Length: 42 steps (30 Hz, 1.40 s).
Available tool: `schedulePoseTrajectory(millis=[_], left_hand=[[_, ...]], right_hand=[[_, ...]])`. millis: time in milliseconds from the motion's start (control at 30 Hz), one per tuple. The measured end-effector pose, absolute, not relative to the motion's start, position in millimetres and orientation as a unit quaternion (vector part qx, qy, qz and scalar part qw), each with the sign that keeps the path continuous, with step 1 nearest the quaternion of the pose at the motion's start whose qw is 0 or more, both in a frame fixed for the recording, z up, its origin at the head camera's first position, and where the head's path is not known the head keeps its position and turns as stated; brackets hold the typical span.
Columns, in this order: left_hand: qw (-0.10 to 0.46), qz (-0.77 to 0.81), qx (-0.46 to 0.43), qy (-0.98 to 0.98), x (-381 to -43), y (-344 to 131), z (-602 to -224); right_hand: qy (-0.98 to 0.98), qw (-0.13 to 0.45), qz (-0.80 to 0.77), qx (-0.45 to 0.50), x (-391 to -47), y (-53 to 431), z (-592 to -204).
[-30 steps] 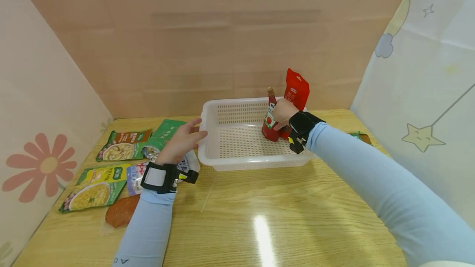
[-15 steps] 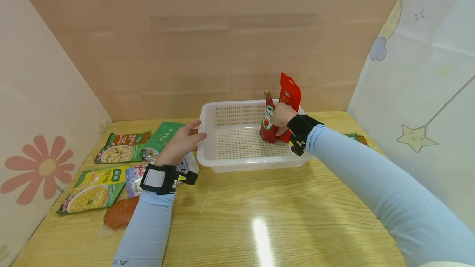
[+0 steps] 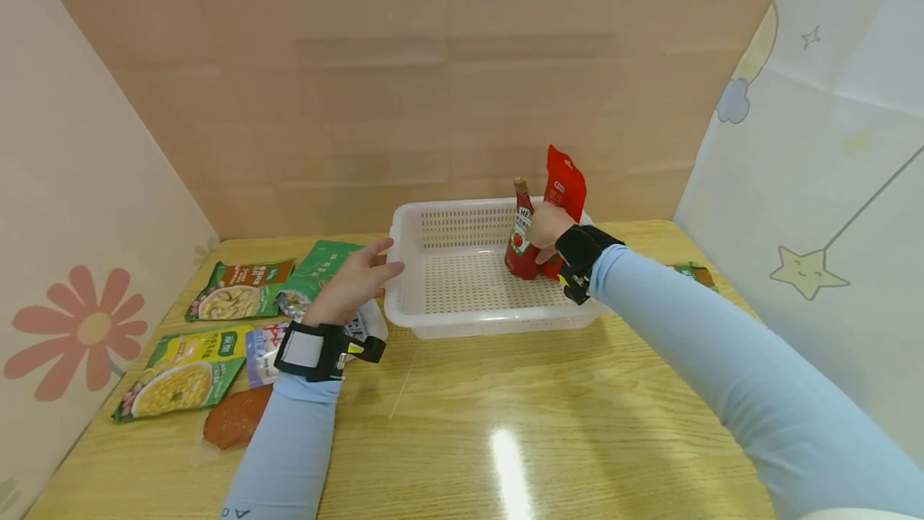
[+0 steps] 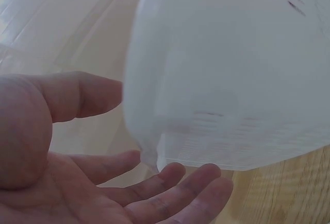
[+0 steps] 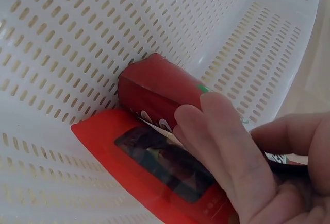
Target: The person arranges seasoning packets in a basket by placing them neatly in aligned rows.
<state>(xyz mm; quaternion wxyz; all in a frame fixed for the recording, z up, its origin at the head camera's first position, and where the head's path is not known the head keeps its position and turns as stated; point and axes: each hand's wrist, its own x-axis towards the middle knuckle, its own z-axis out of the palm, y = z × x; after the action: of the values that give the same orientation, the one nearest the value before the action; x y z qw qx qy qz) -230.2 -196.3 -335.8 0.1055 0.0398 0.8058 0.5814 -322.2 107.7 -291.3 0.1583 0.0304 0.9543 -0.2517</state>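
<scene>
A white perforated plastic basket point(image 3: 462, 319) stands near the back of the table. My left hand point(image 3: 357, 279) is at its left end. In the left wrist view, the thumb point(image 4: 85, 96) and loosely straight fingers point(image 4: 180, 195) touch its wall and rim. Inside, at the right, a ketchup bottle point(image 3: 520, 259) with a gold cap stands slightly tilted. My right hand point(image 3: 552, 225) reaches down and grips the bottle, fingers on one side and thumb on the other. A red pouch point(image 3: 566, 187) leans upright right beside it, against the backs of my fingers. My hand hides part of both.
On the left lie a brown-green food pouch point(image 3: 238, 291), a yellow-green corn pouch point(image 3: 184, 375), a green pouch point(image 3: 325, 259), a purple-white pack point(image 3: 263, 351) and a reddish-brown flat pack point(image 3: 234, 420). Another small green-brown pack point(image 3: 696, 273) lies at the far right.
The red pouch has tipped slightly left, closer to the bottle. The bottle and both hands keep almost the same places; the view has shifted a little.
</scene>
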Motion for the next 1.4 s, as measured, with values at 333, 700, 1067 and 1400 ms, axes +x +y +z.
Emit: schedulePoseTrajectory(millis=[333, 700, 1067, 1400], left_hand=[[0.100, 0.584, 0.048, 0.804, -234.4, -197.2, -338.0], [0.100, 0.586, 0.051, 0.802, -234.4, -205.9, -337.8], [0.102, 0.592, 0.057, 0.797, -233.6, -211.3, -337.8], [0.105, 0.586, 0.053, 0.802, -233.8, -220.4, -344.2]], right_hand=[[0.956, 0.157, -0.242, -0.044, -304.2, 113.0, -272.3], [0.944, 0.038, -0.298, -0.140, -280.7, 133.6, -217.4], [0.902, -0.098, -0.401, -0.121, -227.1, 180.3, -225.7], [0.899, -0.086, -0.423, -0.073, -222.3, 208.5, -284.6]])
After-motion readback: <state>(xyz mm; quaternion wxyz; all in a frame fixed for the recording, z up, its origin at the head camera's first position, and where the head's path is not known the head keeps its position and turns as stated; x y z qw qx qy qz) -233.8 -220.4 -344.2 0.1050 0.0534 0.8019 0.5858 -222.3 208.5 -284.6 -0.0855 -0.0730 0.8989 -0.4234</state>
